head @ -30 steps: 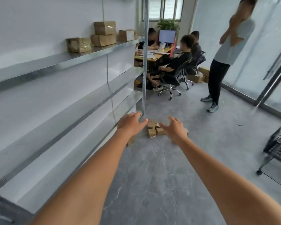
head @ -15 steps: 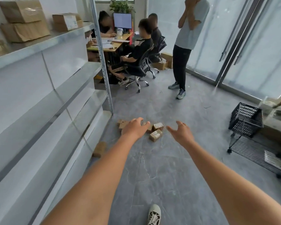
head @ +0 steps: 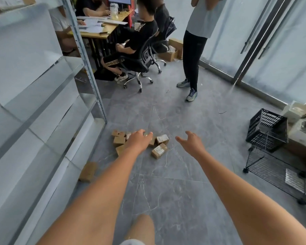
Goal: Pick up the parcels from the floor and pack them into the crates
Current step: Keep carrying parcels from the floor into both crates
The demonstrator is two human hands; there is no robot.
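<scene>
Parcels (head: pixel 140 144) clustered on grey floor (head: pixel 166 191) at twelve o'clock, nearer than a second ago. Left hand (head: pixel 139 140) over them, right hand (head: pixel 191 143) at one o'clock; both grips released, empty. Pickup likely next. Black crates (head: pixel 267 129) at three o'clock, metal shelving (head: pixel 42 112) at nine, seated people beyond.

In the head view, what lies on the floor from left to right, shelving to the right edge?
Metal shelving → lone parcel → cluster of parcels → labelled parcel → black crate.
</scene>
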